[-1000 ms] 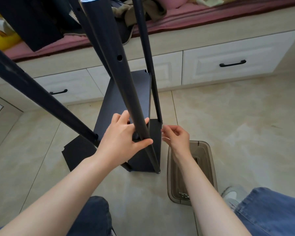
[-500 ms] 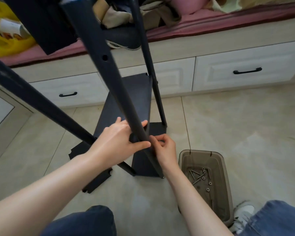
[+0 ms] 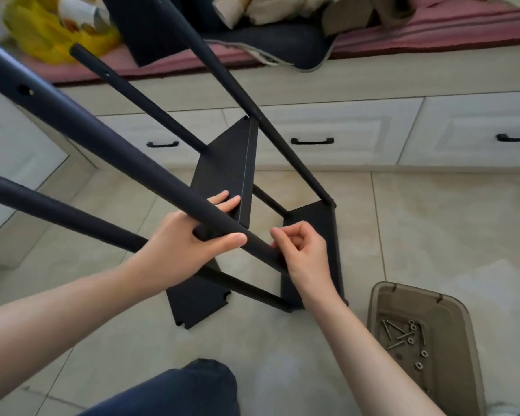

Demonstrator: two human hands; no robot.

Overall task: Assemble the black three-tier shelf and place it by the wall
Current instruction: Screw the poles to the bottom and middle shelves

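At the near pole (image 3: 102, 151) | our left hand (image 3: 189, 238) grips it against the panel (image 3: 225, 175) | our right hand (image 3: 303, 253) now arrives, pinching something unseen | we judge fastening begins

beige tiled floor (image 3: 433, 235), white drawers (image 3: 342, 136)

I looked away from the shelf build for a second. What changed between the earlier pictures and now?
The right hand moved left, from beside the frame to the black metal pole. Its pinched fingers now touch the pole next to the left hand; anything pinched is hidden. The left hand kept gripping that pole, and the brown plastic screw tray stayed on the floor.
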